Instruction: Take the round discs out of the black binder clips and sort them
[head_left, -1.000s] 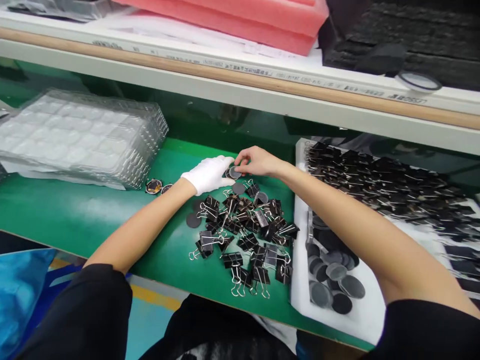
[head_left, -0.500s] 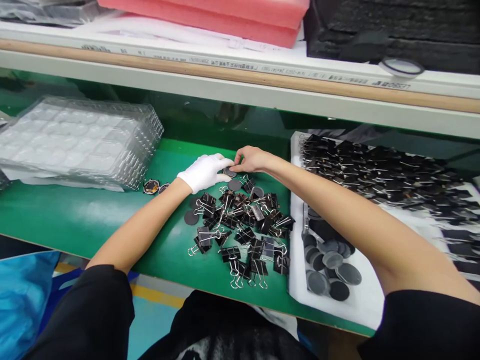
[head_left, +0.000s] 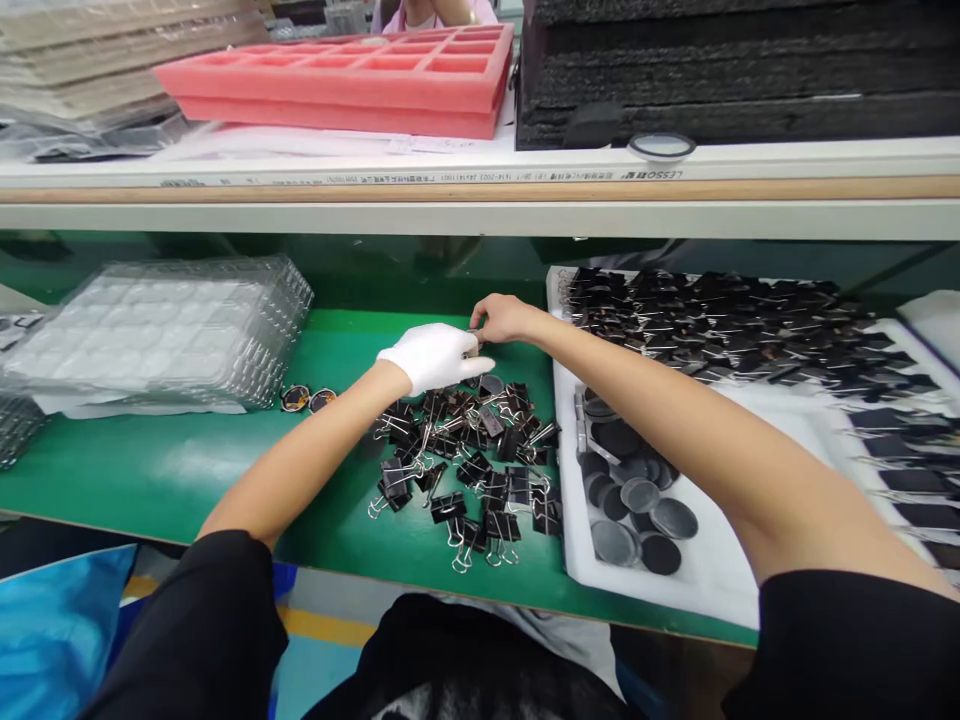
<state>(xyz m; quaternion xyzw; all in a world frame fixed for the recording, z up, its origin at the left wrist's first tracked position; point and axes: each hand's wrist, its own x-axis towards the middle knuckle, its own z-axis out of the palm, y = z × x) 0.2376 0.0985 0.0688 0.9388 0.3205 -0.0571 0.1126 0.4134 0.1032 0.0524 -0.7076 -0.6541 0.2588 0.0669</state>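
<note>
The right hand [head_left: 504,318] was bare, and its grip was closed on a small round thing [head_left: 473,333]. The round thing was at the fingertips, between the two hands, and most of it was hidden. The left hand [head_left: 436,358] had a white glove on. Its fingers were right by the round thing, but I could not tell if its grip held it too.

A messy pile of black clips [head_left: 480,450] lay on the green table [head_left: 225,470], just in front of the gloved hand. Two little round parts [head_left: 295,398] sat left of the pile, near a stack of clear trays [head_left: 157,330]. On the right, dark round discs [head_left: 637,495] lay on a white tray [head_left: 600,590], under the right arm.
</note>
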